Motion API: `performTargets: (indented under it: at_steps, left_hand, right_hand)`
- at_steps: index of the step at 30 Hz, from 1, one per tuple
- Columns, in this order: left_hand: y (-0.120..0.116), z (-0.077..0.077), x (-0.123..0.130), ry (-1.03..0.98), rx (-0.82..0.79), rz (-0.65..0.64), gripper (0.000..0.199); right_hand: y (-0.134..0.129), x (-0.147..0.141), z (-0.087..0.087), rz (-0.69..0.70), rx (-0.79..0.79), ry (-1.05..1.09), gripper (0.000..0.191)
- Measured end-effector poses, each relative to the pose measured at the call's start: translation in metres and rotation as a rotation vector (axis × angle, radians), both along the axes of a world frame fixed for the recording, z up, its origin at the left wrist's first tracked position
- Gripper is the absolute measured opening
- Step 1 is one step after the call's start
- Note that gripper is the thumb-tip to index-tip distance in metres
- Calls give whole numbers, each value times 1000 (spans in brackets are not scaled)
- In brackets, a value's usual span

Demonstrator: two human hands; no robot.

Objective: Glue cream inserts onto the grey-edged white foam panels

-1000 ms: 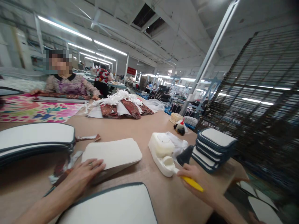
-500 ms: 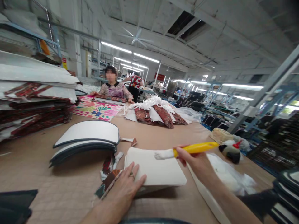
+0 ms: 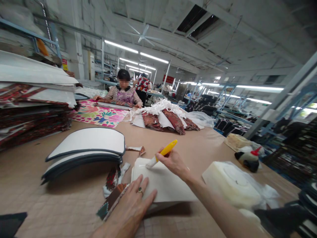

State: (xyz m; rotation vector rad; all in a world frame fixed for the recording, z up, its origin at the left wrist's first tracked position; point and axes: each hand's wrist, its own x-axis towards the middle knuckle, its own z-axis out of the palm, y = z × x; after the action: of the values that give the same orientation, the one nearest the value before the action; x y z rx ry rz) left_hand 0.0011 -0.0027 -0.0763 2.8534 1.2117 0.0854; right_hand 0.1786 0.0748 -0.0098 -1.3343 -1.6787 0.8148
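The left hand (image 3: 132, 205), fingers spread, should steady the white rectangular sheets (image 3: 170, 185) on the tabletop (image 3: 198, 145) while the right's pinching fingers stroke the yellow-handled brush (image 3: 166, 148) evenly outward.

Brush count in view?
1: the yellow-handled brush in the right hand, its tip down on the far left part of the top white board. Others may be hidden.
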Motion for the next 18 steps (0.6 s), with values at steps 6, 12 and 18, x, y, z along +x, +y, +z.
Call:
performTargets:
  at_steps: [6, 12, 18]
  left_hand:
    - [9, -27, -10, -92, 148, -19, 66]
    - [17, -4, -11, -167, 1, -50, 54]
    - [46, 49, -27, -537, -435, 23, 47]
  right_hand:
    - [-19, 100, 1, -229, 16, -90, 12]
    - [-48, 142, 24, -378, 53, -105, 17]
    - [-71, 44, 36, -152, -41, -12, 23]
